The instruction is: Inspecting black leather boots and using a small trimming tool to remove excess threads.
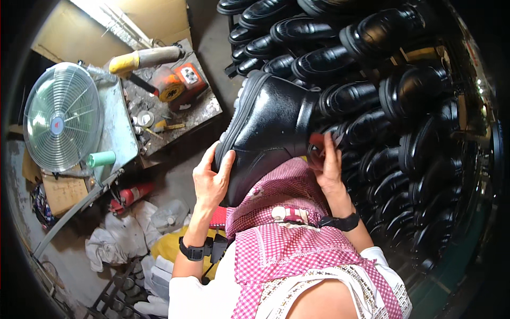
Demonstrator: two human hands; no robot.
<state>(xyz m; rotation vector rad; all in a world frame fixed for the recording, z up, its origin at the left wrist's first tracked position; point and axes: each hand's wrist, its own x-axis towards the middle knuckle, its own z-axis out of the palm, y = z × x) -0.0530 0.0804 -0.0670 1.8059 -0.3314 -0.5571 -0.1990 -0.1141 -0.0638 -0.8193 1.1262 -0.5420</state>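
Observation:
A glossy black boot (271,119) lies on its side above my lap, its ridged sole facing left and its shaft toward the right. My left hand (211,178) is closed round the sole edge, thumb on top of the leather. At the boot's opening, my right hand (330,167) has its fingers bent together. A small dark-red piece (317,142) shows beside those fingertips; what it is stays unclear. Below the boot is my red-and-white checked apron (287,242).
Racks of shiny black shoes (366,98) fill the right side. At left stand a round fan (58,125) and a worn bench (204,109) carrying a yellow-handled tool (143,59) and an orange machine (183,82). A red fire extinguisher (130,195) and white cloths (114,239) lie lower left.

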